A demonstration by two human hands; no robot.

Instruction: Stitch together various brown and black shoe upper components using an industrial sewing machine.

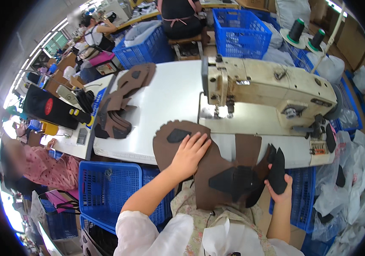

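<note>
A large brown leather-like cut piece [210, 170] with black patches and a scalloped far edge lies over the front of the sewing table and hangs toward my lap. My left hand [189, 155] rests flat on its left part, fingers stretched out, next to a black patch [178, 135]. At its right edge my right hand [281, 190] grips black curved pieces [277, 173], thumb and fingers around their lower end. Whether that hand also pinches the brown edge is hidden. Beyond the brown piece stands a cream sewing machine [267, 81], its needle area apart from both hands.
A row of similar brown pieces [118, 102] lies at the table's left. Blue crates stand beside my left arm [110, 187] and behind the table [241, 34]. Thread cones [296, 30] stand at the back right, plastic bags [349, 179] at the right. Other people sit nearby.
</note>
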